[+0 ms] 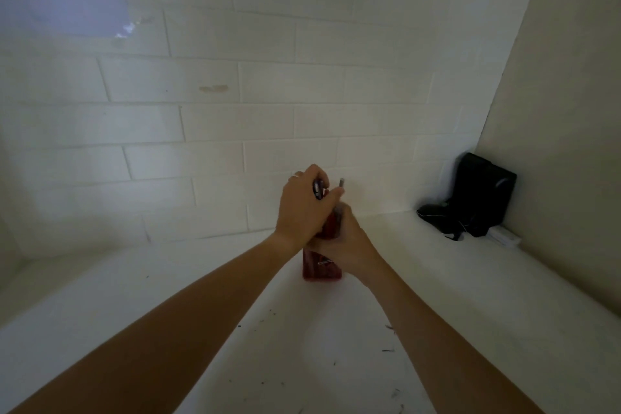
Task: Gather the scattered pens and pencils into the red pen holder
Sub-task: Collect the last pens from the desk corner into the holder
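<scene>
**Both hands at the red pen holder on the desk**

The red pen holder (322, 267) stands upright on the white desk (437, 279), a little in front of the tiled back wall (235, 94). Only its lower part and a strip of its upper side show; the rest is hidden behind the two hands.

The left hand (304, 208) sits above the holder's top, fingers curled round a bundle of pens (318, 189) whose dark and silvery ends stick out above the knuckles. A grey pen end (341, 182) rises just right of the thumb tip. The right hand (346, 242) is lower, wrapped round the holder's right side and gripping it, its wrist crossing beneath the left wrist. Both forearms reach in from the near edge and meet at the holder.

To the left of the holder the desk surface runs open toward the left wall; to its right it runs open as far as a black bag (477, 198) leaning in the far right corner, well apart from the holder. A small white box (505, 236) lies just beside the bag. Nearer than the holder, small dark specks (389, 326) are scattered over the desk.
</scene>
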The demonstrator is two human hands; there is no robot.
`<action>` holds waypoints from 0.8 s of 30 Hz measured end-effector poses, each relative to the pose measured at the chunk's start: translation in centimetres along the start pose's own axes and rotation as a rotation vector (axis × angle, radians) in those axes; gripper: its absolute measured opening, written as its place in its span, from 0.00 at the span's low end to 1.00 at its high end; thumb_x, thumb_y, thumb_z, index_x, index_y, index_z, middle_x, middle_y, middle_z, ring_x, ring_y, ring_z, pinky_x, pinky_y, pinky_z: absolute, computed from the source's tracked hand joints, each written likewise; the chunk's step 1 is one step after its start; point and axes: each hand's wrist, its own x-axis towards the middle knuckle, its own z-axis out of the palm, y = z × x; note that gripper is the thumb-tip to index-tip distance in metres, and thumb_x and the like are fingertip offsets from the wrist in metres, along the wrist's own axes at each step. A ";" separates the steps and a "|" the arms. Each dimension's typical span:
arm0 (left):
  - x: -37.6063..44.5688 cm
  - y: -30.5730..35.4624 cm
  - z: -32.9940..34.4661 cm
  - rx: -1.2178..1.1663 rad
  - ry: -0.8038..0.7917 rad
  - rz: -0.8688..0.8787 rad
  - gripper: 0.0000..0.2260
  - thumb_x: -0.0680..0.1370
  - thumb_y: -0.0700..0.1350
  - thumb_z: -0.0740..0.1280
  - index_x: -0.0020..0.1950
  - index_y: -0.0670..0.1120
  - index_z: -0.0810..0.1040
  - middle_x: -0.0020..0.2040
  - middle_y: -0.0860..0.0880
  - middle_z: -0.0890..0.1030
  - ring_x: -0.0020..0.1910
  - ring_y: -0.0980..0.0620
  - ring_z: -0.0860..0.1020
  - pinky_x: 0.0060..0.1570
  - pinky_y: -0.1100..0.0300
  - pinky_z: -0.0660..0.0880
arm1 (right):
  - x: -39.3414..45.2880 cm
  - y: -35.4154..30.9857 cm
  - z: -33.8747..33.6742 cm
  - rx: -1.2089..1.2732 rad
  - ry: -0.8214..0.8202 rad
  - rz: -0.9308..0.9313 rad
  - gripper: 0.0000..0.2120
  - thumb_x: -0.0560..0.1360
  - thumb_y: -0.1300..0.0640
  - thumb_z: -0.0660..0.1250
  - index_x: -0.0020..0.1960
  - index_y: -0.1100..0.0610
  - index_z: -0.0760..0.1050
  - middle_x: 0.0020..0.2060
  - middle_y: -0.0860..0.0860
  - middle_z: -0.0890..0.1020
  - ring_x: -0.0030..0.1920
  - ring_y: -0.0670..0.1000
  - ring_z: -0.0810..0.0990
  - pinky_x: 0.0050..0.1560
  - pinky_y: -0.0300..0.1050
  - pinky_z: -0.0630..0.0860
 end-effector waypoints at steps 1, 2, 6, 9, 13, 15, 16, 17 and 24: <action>0.0 0.0 0.1 0.000 0.008 -0.005 0.11 0.72 0.54 0.73 0.44 0.51 0.74 0.40 0.50 0.78 0.42 0.53 0.76 0.43 0.62 0.72 | -0.3 0.1 0.0 -0.013 -0.038 0.042 0.36 0.63 0.58 0.83 0.62 0.47 0.65 0.55 0.44 0.79 0.56 0.45 0.82 0.54 0.41 0.81; -0.2 0.2 0.2 -0.001 0.005 0.002 0.11 0.72 0.55 0.73 0.45 0.51 0.74 0.40 0.51 0.78 0.42 0.53 0.76 0.43 0.62 0.72 | -0.4 0.2 0.0 -0.016 -0.042 0.064 0.40 0.61 0.55 0.83 0.65 0.49 0.63 0.56 0.45 0.79 0.57 0.46 0.81 0.57 0.44 0.80; -0.7 0.8 1.0 -0.012 0.015 0.020 0.12 0.71 0.56 0.73 0.47 0.51 0.75 0.42 0.53 0.79 0.44 0.54 0.77 0.46 0.60 0.75 | -0.4 0.2 0.0 -0.086 0.032 0.069 0.41 0.61 0.53 0.83 0.66 0.53 0.64 0.53 0.45 0.80 0.52 0.45 0.82 0.50 0.42 0.82; -0.3 0.8 1.0 0.007 0.074 0.027 0.12 0.72 0.55 0.72 0.47 0.51 0.74 0.42 0.53 0.79 0.43 0.55 0.77 0.46 0.62 0.74 | 0.2 -0.5 0.2 -0.081 0.028 0.003 0.37 0.63 0.56 0.82 0.64 0.50 0.65 0.54 0.44 0.79 0.52 0.40 0.80 0.46 0.33 0.78; -0.2 0.3 0.4 0.028 0.146 -0.023 0.14 0.72 0.56 0.73 0.50 0.51 0.74 0.47 0.51 0.77 0.45 0.55 0.75 0.44 0.70 0.70 | 0.8 -0.7 0.8 -0.023 -0.063 0.003 0.45 0.66 0.57 0.80 0.74 0.52 0.57 0.59 0.43 0.77 0.54 0.38 0.79 0.51 0.32 0.79; -0.4 -0.3 -0.1 -0.019 0.156 -0.059 0.18 0.71 0.58 0.74 0.56 0.53 0.74 0.51 0.51 0.76 0.49 0.56 0.75 0.50 0.66 0.74 | 0.9 0.0 1.1 0.006 -0.091 0.037 0.55 0.66 0.53 0.81 0.79 0.46 0.46 0.65 0.44 0.75 0.60 0.41 0.79 0.61 0.41 0.78; -0.6 -0.7 -0.4 -0.057 0.148 -0.064 0.22 0.70 0.59 0.74 0.60 0.54 0.73 0.54 0.51 0.75 0.53 0.56 0.76 0.53 0.64 0.75 | 0.8 0.4 1.2 0.022 -0.092 0.058 0.60 0.64 0.51 0.81 0.79 0.43 0.40 0.69 0.44 0.73 0.64 0.43 0.77 0.65 0.46 0.76; -0.8 -1.1 -0.6 -0.095 0.126 -0.060 0.27 0.70 0.60 0.75 0.65 0.55 0.71 0.57 0.51 0.75 0.57 0.56 0.75 0.56 0.64 0.74 | 0.8 0.7 1.2 0.037 -0.094 0.076 0.65 0.62 0.49 0.82 0.79 0.42 0.34 0.71 0.43 0.71 0.66 0.43 0.76 0.68 0.49 0.73; -3.7 -3.9 -0.3 -0.324 -0.060 -0.166 0.50 0.61 0.59 0.82 0.76 0.57 0.57 0.66 0.52 0.74 0.64 0.57 0.77 0.64 0.56 0.77 | -1.2 2.3 0.5 -0.189 -0.054 0.188 0.44 0.64 0.48 0.81 0.74 0.52 0.63 0.61 0.47 0.81 0.58 0.47 0.80 0.48 0.28 0.74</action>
